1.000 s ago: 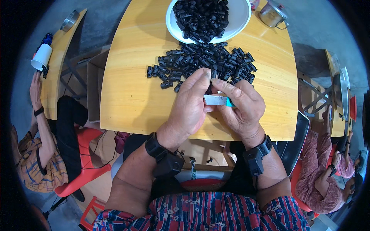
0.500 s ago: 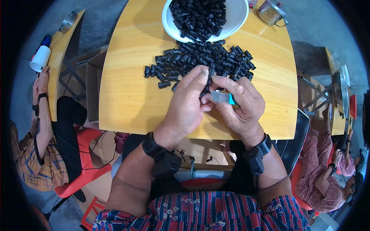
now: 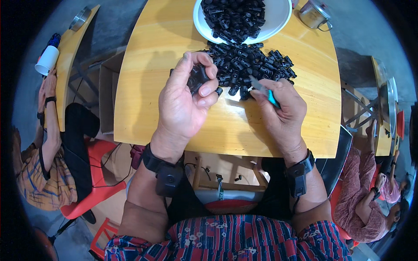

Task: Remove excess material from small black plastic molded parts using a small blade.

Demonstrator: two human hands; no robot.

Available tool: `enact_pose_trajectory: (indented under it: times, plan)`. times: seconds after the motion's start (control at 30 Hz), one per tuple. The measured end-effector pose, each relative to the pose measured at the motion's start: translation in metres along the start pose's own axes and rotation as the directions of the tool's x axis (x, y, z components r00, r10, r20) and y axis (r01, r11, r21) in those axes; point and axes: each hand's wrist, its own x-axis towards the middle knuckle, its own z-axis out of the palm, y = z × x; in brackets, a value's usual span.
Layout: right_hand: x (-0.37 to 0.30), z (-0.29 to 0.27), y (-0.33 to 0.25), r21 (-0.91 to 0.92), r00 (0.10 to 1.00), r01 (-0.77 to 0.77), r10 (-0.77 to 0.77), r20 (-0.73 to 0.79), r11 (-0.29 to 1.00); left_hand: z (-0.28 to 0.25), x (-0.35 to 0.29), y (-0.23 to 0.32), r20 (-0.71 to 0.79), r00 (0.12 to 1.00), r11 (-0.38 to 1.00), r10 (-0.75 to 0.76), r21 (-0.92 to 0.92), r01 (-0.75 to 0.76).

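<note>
Turned palm up, my left hand (image 3: pixel 180 98) curls its fingers around several black plastic cord locks (image 3: pixel 197 79); the fingers partly hide them. My right hand (image 3: pixel 285 102) grips a small knife (image 3: pixel 273 100) with a teal handle, its short grey blade pointing up and left toward the pile. That pile of black cord locks (image 3: pixel 244 65) lies on the wooden table (image 3: pixel 150 100), just beyond and between my hands. More of the same cord locks (image 3: pixel 230 17) fill the white basin (image 3: pixel 285 19) at the far edge.
A lidded metal mug (image 3: pixel 314 14) stands right of the basin. To the left, a person (image 3: pixel 48 182) sits at another table holding a white cup (image 3: pixel 47 61). People (image 3: pixel 361 195) also sit at the right. Below the near table edge is a wooden frame (image 3: pixel 226 167) with scraps.
My hands have moved apart. My left hand has shifted left and up and turned palm up around the cord locks; my right hand with the knife has moved slightly right and up.
</note>
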Motion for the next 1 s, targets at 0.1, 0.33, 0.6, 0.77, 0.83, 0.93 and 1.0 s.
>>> enact_pose_trajectory:
  times: [0.1, 0.33, 0.6, 0.77, 0.83, 0.93, 1.0]
  plan:
    - [-0.001, 0.003, -0.005, -0.122, 0.991, -0.019, 0.035, 0.132, 0.992, -0.005, 0.0, 0.002, -0.02, 0.999, 0.997, 0.042, 0.069, -0.04]
    - [-0.003, 0.007, -0.01, -0.342, 0.98, -0.011, 0.078, 0.183, 0.94, 0.0, 0.0, -0.002, -0.082, 0.994, 0.974, 0.068, 0.222, -0.048]
    - [-0.002, 0.01, -0.008, -0.327, 0.98, -0.068, 0.124, 0.154, 0.943, -0.001, 0.0, -0.004, -0.086, 0.996, 0.994, 0.039, 0.102, -0.03]
    - [-0.002, 0.011, -0.013, -0.314, 0.976, -0.065, 0.126, 0.177, 0.947, -0.001, 0.0, -0.004, -0.113, 0.992, 0.995, 0.05, 0.087, -0.04]
    - [-0.002, 0.011, -0.011, -0.332, 0.984, -0.019, 0.078, 0.163, 0.943, 0.0, 0.0, -0.005, -0.118, 0.991, 0.994, 0.059, 0.096, -0.048]
    - [-0.002, 0.01, -0.014, -0.342, 0.983, 0.003, 0.06, 0.174, 0.94, 0.0, 0.0, -0.006, -0.091, 0.995, 0.996, 0.044, 0.087, -0.036]
    - [-0.002, 0.009, -0.015, -0.335, 0.976, -0.02, 0.09, 0.196, 0.942, 0.003, 0.0, -0.006, -0.094, 0.995, 0.995, 0.038, 0.091, -0.029]
